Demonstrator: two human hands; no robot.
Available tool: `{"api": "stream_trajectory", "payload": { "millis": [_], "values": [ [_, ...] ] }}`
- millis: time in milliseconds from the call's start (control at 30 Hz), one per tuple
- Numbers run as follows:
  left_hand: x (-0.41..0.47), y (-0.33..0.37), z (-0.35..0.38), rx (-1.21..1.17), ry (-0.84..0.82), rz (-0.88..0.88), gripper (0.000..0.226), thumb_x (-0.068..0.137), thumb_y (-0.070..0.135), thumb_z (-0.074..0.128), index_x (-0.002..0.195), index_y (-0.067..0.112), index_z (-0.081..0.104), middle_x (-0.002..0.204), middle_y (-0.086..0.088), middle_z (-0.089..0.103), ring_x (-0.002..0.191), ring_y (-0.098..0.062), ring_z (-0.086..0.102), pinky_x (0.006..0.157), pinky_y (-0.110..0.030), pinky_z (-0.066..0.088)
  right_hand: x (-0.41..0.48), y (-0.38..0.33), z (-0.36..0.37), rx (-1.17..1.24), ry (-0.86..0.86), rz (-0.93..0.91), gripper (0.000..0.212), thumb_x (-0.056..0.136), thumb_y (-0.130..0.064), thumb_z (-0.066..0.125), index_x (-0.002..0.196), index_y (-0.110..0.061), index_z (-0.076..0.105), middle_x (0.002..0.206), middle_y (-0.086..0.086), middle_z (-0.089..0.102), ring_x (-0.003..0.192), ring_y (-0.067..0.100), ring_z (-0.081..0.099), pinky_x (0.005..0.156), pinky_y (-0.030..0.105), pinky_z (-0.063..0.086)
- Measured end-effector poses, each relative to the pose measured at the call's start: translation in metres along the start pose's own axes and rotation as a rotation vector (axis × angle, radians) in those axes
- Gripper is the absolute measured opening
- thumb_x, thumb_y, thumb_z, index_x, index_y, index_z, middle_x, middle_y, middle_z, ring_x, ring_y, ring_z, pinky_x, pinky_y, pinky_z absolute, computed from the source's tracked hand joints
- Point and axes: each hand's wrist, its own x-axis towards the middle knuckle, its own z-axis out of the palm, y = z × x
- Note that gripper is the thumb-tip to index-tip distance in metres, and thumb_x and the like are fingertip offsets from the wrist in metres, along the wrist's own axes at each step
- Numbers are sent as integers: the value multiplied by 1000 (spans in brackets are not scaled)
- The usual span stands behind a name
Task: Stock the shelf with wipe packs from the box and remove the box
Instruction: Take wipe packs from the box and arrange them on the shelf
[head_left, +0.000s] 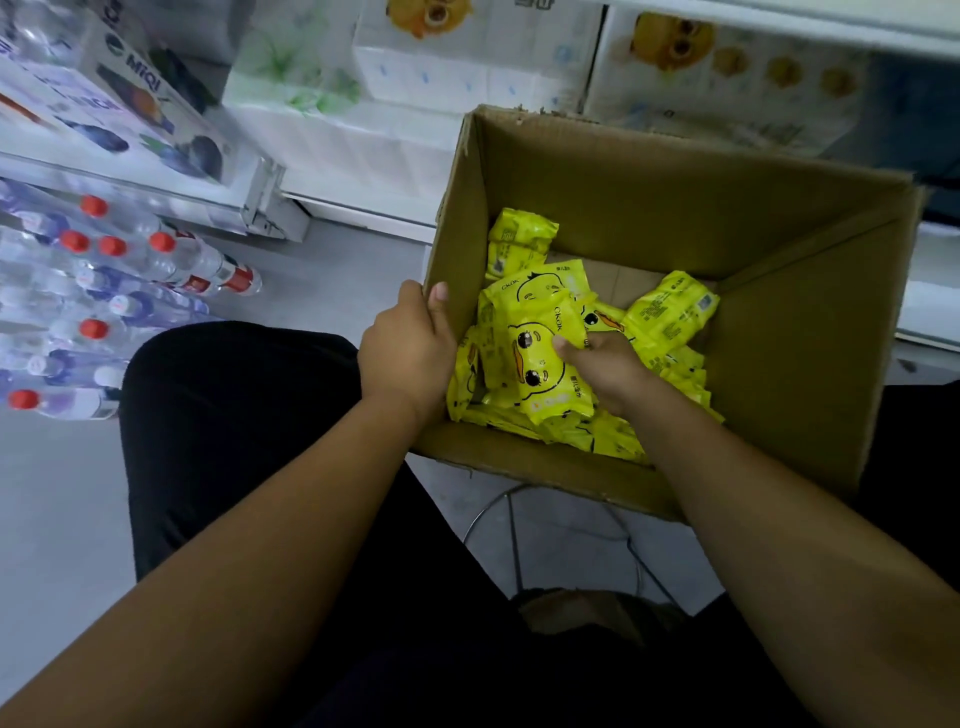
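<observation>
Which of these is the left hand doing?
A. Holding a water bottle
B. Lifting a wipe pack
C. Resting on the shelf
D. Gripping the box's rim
D: the left hand grips the left rim of the box, thumb inside the wall, while the right hand holds a wipe pack inside.

Grey floor (62, 493), red-capped water bottles (104, 291) stacked at left, cardboard box (779, 338) — perhaps resting on it, underside hidden

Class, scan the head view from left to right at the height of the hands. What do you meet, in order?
water bottles → left hand → wipe pack → right hand → right wall of the cardboard box
</observation>
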Motion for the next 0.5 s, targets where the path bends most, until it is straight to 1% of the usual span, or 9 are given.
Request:
{"api": "stream_trajectory", "payload": {
  "millis": [33, 67, 133, 233, 333, 367, 433, 467, 500],
  "values": [
    [-1, 1, 0, -15, 5, -5, 37, 108, 45, 32, 98, 13, 45, 92, -19, 64, 83, -44, 60, 62, -41, 37, -2, -3, -10, 87, 9, 5, 64, 76, -52, 82, 117, -6, 67, 119, 9, 70, 111, 25, 67, 99, 46, 53],
    [-2, 2, -1, -44, 12, -17, 37, 108, 45, 35, 106, 10, 48, 98, -19, 66, 89, -44, 62, 64, -41, 38, -10, -9, -20, 180, 11, -12, 50, 81, -43, 81, 113, -7, 70, 115, 10, 73, 109, 28, 68, 101, 52, 52],
    [-6, 7, -4, -137, 36, -39, 46, 106, 46, 42, 132, 8, 46, 125, -15, 64, 112, -40, 61, 80, -44, 45, -38, -27, -39, 276, -32, -54, 13, 94, -22, 71, 100, -12, 73, 103, 10, 76, 100, 28, 72, 97, 53, 54],
    [-18, 31, -14, -315, 141, 61, 60, 102, 44, 53, 147, 8, 39, 148, -11, 49, 134, -29, 47, 104, -38, 39, -79, -44, -64, 425, -111, -112, 18, 99, -15, 61, 111, -6, 70, 111, 17, 74, 98, 28, 74, 88, 51, 59],
    [-39, 70, -26, -554, 144, 59, 62, 99, 47, 59, 146, 11, 41, 145, -3, 50, 131, -17, 49, 105, -24, 36, -124, -51, -83, 533, -205, -152, 26, 101, -17, 55, 121, -6, 65, 119, 18, 72, 103, 31, 72, 82, 50, 61],
    [-48, 81, -28, -679, 28, -37, 69, 95, 55, 61, 148, 15, 40, 143, 0, 50, 127, -15, 52, 104, -25, 39, -140, -52, -87, 567, -230, -161, 30, 100, -19, 54, 125, -5, 63, 120, 18, 71, 105, 32, 72, 80, 49, 62],
    [-65, 97, -31, -1027, -363, -288, 92, 78, 77, 65, 149, 23, 42, 141, 3, 56, 122, -17, 59, 104, -38, 47, -167, -49, -92, 610, -276, -198, 38, 95, -22, 56, 129, -6, 61, 122, 18, 70, 106, 31, 71, 76, 45, 62],
    [-73, 99, -29, -1172, -557, -349, 97, 70, 82, 66, 147, 27, 47, 140, 2, 61, 122, -22, 63, 102, -45, 50, -178, -45, -94, 614, -297, -214, 40, 92, -23, 56, 128, -6, 62, 121, 18, 71, 105, 30, 72, 75, 43, 62],
    [-82, 98, -28, -1258, -659, -361, 92, 70, 81, 66, 144, 29, 52, 136, 0, 66, 121, -25, 66, 101, -49, 51, -190, -42, -95, 622, -309, -223, 40, 90, -24, 56, 126, -7, 62, 120, 17, 71, 103, 29, 73, 74, 41, 62]
  ]
}}
